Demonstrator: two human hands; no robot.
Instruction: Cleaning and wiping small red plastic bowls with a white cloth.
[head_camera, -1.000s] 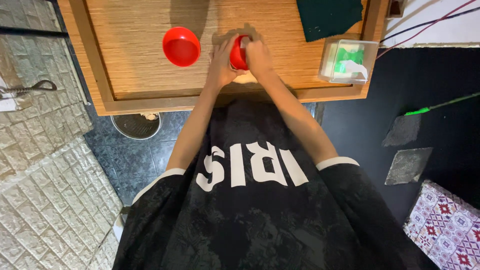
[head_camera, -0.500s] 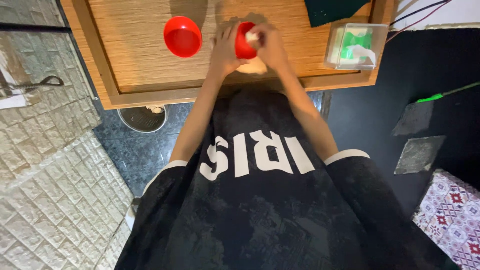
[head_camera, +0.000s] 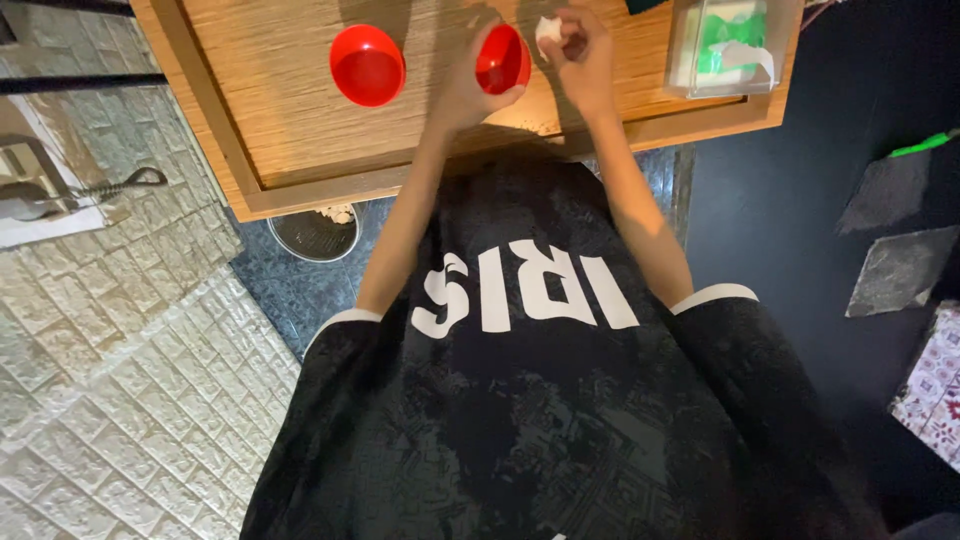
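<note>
Hands working over two red cups on the wooden tray (head_camera: 300, 190).
You are gripping one red cup (head_camera: 502, 58) in your left hand (head_camera: 465, 92), your right hand (head_camera: 580, 55) pinching a white wad (head_camera: 548, 30) just beside it; the second red cup (head_camera: 367, 65) is sitting left, apart.

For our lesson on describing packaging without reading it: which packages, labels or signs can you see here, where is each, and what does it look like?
Clear plastic box: far right corner of the wooden tray, rectangular, green and white contents.
Black shirt: large white lettering across the chest.
No screens or signs.
</note>
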